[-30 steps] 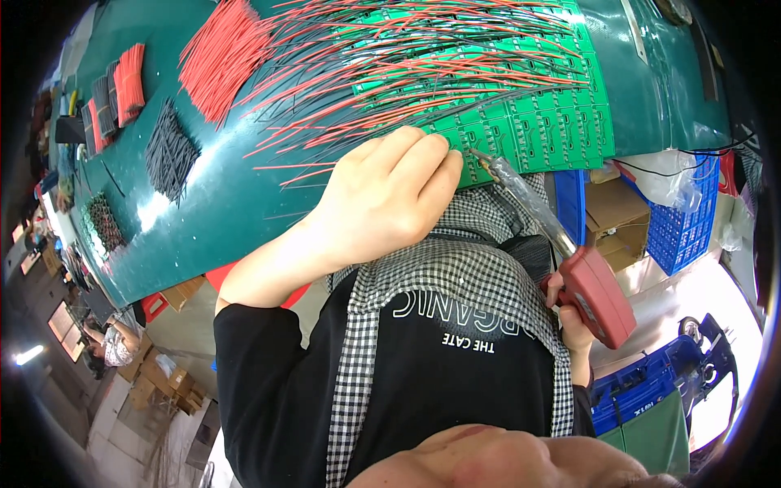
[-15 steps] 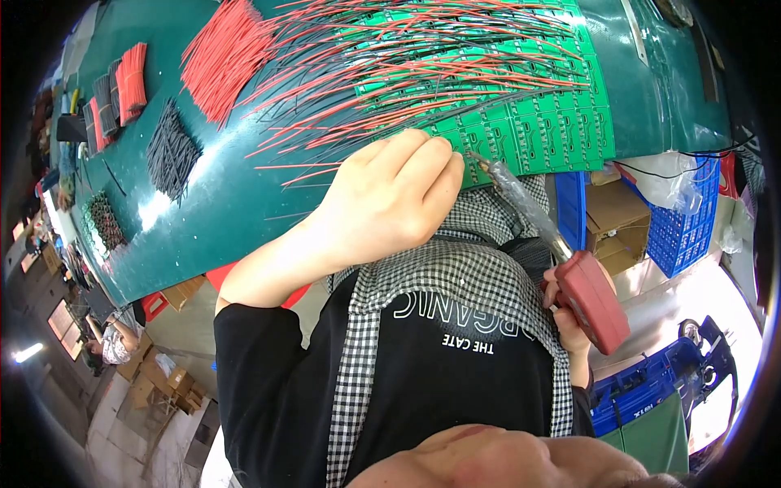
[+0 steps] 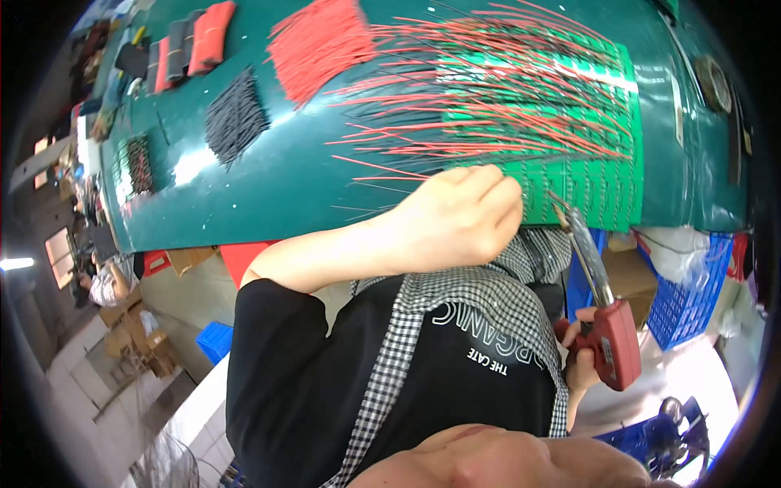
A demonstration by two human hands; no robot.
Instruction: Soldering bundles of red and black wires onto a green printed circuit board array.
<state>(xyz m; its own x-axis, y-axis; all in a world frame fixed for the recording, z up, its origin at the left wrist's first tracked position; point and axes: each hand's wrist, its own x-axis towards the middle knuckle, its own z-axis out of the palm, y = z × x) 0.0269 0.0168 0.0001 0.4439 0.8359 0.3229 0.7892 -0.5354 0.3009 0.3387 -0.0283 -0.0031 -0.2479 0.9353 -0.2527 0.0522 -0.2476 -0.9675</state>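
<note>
- While the red soldering gun (image 3: 616, 346) points over green circuit boards (image 3: 598, 195), the right hand (image 3: 581, 370) grips its handle.
- Left hand (image 3: 470, 213) curls at their near edge; I cannot tell its hold.
- Red and black wires (image 3: 504, 122) cross them.

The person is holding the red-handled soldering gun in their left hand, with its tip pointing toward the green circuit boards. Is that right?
Not quite: the head view shows the red-handled soldering gun in the right hand, not the left hand. Its tip does point toward the green circuit boards.
</note>
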